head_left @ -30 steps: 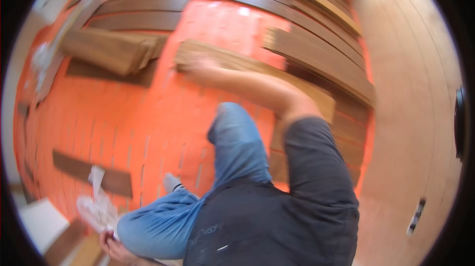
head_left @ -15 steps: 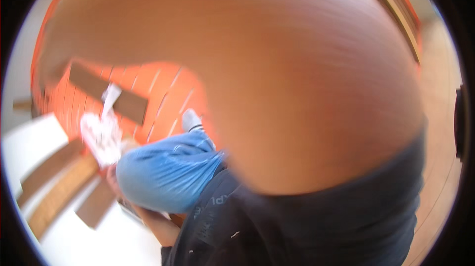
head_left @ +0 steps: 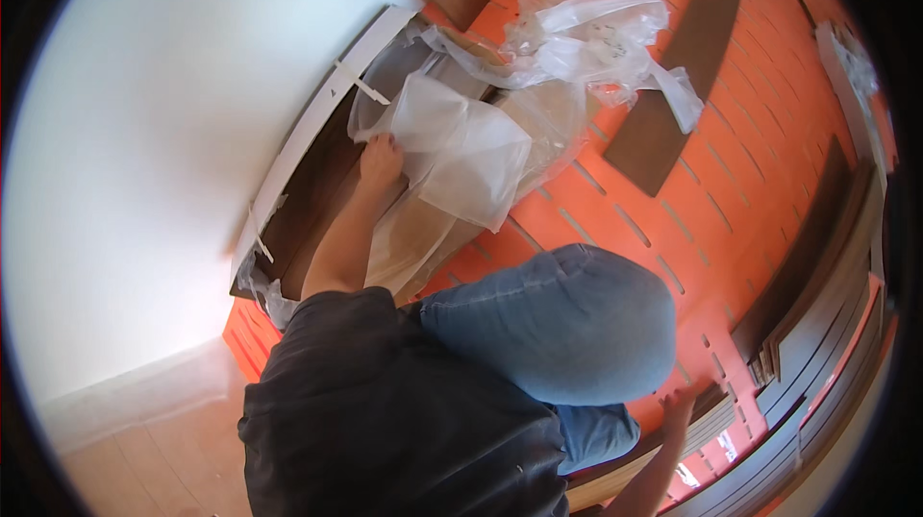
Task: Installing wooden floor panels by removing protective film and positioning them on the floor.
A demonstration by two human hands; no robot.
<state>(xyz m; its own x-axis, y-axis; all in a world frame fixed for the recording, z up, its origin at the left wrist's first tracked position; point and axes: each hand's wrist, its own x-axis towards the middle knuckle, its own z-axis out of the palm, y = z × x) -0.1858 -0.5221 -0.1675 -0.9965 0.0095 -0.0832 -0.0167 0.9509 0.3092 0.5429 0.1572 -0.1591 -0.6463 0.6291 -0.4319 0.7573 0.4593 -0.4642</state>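
My left hand [head_left: 381, 160] is closed on the edge of a clear plastic sheet [head_left: 471, 157]. The sheet lies crumpled over an opened long carton [head_left: 312, 123] of dark brown planks [head_left: 312, 209], beside the white wall. My right hand [head_left: 679, 404] is low at the right, its fingers apart, next to the end of a brown plank [head_left: 710, 411]. Whether its fingertips press on the plank is hard to tell. My bent knee [head_left: 586, 325] in blue jeans lies between the two hands.
Orange slotted underlay [head_left: 711, 229] covers the floor. A loose dark plank [head_left: 663, 123] lies on it, with crumpled plastic wrapping [head_left: 596, 41] over its near side. Stacked planks [head_left: 817, 325] line the right. A white wall [head_left: 173, 133] bounds the left.
A blurred forearm that filled much of the view is gone from there. The view has swung round to the carton, where my left hand now grips the plastic sheet.
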